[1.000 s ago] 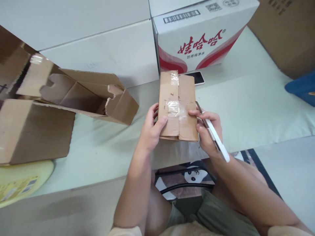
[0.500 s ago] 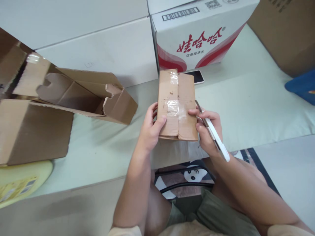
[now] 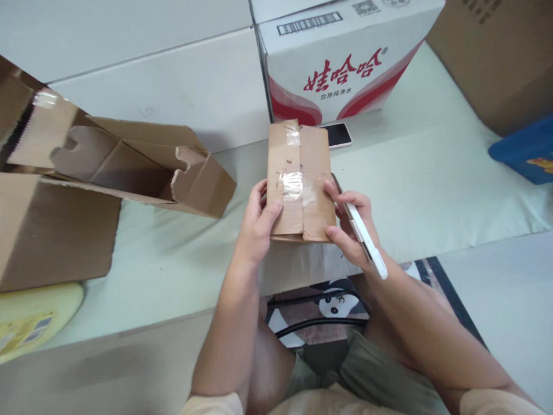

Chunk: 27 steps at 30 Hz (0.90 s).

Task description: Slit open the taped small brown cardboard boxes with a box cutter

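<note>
A small brown cardboard box (image 3: 317, 155) is held up in front of me, its top seam crossed by strips of clear tape (image 3: 291, 185). My left hand (image 3: 259, 227) grips the box's left side, thumb on top and fingers behind the edge. At the right side, my right hand (image 3: 356, 227) has a white utility knife (image 3: 365, 239) between its fingers, the blade end pointing up and away along the box's right edge. Thumb and a fingertip of that hand also touch the box. The box's underside is hidden.
An open cardboard carton (image 3: 142, 167) and another brown carton (image 3: 64, 236) stand left. Behind are a white carton (image 3: 173, 98), a red-and-white water carton (image 3: 345, 80) and a phone (image 3: 339, 135). A yellow container (image 3: 60, 305) sits front left, a blue object (image 3: 518, 153) right.
The whole view has shifted slightly, so everything sits a little further left. My right thumb and fingertip have moved slightly on the box edge; both holds are otherwise the same.
</note>
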Motion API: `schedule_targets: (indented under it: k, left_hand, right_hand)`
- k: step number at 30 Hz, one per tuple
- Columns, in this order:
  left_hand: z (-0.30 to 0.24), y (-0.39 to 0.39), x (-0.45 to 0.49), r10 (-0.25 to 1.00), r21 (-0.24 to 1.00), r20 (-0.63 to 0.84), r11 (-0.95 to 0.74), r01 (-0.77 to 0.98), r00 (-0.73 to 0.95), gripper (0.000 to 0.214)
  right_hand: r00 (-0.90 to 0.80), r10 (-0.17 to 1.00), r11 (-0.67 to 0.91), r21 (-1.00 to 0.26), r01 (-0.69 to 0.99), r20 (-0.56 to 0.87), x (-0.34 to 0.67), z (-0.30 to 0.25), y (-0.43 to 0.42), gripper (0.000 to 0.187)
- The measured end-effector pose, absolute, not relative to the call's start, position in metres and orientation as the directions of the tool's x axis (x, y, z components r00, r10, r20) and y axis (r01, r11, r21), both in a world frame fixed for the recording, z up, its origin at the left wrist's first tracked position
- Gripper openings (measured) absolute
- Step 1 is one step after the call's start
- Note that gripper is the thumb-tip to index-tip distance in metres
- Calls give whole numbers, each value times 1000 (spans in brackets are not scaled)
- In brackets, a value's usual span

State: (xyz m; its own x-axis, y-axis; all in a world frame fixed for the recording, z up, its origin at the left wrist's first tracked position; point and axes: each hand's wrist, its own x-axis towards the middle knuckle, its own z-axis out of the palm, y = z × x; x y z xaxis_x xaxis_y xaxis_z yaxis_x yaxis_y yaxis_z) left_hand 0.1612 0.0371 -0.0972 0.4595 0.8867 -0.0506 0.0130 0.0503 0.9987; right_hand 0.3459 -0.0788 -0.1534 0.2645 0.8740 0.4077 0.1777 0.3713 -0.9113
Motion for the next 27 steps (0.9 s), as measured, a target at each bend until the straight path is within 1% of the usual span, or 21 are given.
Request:
schedule_targets:
  k: [5,8,10,12,14,15,17,18,20,23,27]
  left_hand:
    - [-104,35,171,907,999,-33,45,-18,419,65]
    - [-104,37,170,896,1000,-24,29,-4,444,70]
    - [-102,40,166,869,1000,22,-11,-25,494,75]
    - [-101,45,158,808,992,121,-87,-87,577,83]
    - [-100,49,151,704,964,262,-222,-146,660,95]
    - [-100,50,149,647,939,325,-310,-151,690,101]
    - [-101,50,147,564,874,379,-479,-83,734,112]
    - [-101,50,146,549,841,374,-541,-23,747,115]
    - [-99,48,147,561,794,333,-601,96,758,115]
    - [-93,46,148,601,784,286,-595,178,746,111]
    - [-87,43,148,656,816,255,-540,206,710,108]
  right_hand:
    - [207,878,385,-893,232,432,350,-141,-77,55]
    - [190,873,394,-880,264,448,356,-140,-76,60]
    - [156,870,415,-865,282,468,362,-142,-76,66]
    - [128,865,435,-852,290,485,368,-145,-76,69]
    - [131,855,450,-844,292,501,372,-147,-75,67]
    - [138,849,457,-839,294,511,373,-147,-75,66]
    - [128,847,463,-834,301,517,374,-149,-74,64]
    - [115,850,462,-833,304,514,374,-149,-74,64]
    - [91,858,459,-835,304,506,374,-150,-73,67]
    - [108,850,472,-836,279,515,369,-151,-71,66]
    - [201,841,446,-853,269,503,358,-150,-68,59]
